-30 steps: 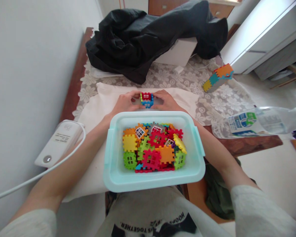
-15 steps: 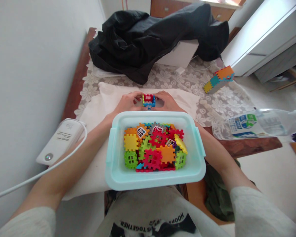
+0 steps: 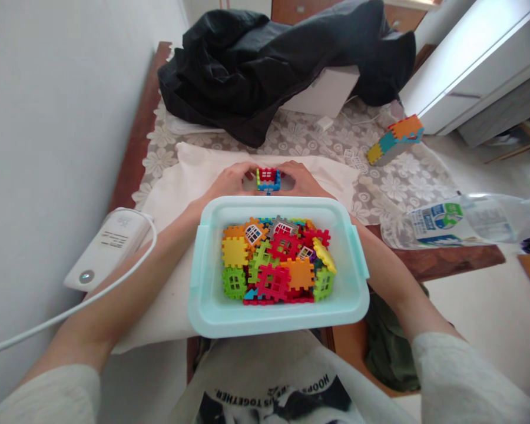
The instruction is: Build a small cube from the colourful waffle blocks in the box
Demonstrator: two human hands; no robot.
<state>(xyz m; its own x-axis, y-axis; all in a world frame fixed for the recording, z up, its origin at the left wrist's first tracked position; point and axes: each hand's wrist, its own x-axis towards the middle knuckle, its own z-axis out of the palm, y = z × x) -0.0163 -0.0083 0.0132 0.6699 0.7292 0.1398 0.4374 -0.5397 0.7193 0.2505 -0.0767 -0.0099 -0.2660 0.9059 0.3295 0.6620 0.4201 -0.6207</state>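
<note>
The surface [image 3: 441, 259] is a wooden table butted against a white wall, covered by a lace floral cloth [image 3: 380, 188] and, nearer the person, a plain cream cloth [image 3: 189, 171]. At its far end a black jacket [image 3: 265, 65] lies heaped over a white box [image 3: 322, 94]. At the near edge a pale turquoise tub [image 3: 212, 306] rests partly on the person's lap, loaded with bright interlocking plastic tiles [image 3: 276, 262] in red, orange, yellow and green. A clear plastic bottle [image 3: 463, 221] with a blue and green label lies on its side at the right edge. To the left, by the wall, sits a white device [image 3: 108, 250] with a white cable [image 3: 48, 321] running off toward the lower left. On the lace cloth, well apart from the hands, lies a finished strip of joined tiles [image 3: 395, 138], orange, teal and yellow.

Just beyond the tub's far rim, over the cream cloth, both hands meet around a small block assembly [image 3: 268, 179], red above and blue below with a green edge. The left hand [image 3: 227, 182] has its grip closed on the assembly's left side, fingers curled around it; the right hand [image 3: 301, 179] grips the right side the same way. The assembly stands upright between the fingertips, near the tub but not touching it.
</note>
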